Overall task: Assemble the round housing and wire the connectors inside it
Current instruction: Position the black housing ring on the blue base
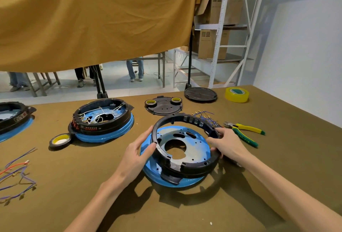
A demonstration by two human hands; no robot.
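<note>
Both your left hand [140, 150] and right hand [224, 144] grasp the black ring [187, 165], tilted on the blue base plate [155, 172]; seating looks unfinished, and wiring hasn't begun, purple wires [207, 117] lying behind.

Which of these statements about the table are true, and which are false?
1. Both hands hold the black ring. True: left hand, right hand.
2. The ring lies flat on the blue plate. False: its far side is tilted up.
3. The pliers lie right of the ring. True.
4. The clear tape sits on the plate. False: it stands on the table's far right.
5. The finished housing contains wires. True.
</note>
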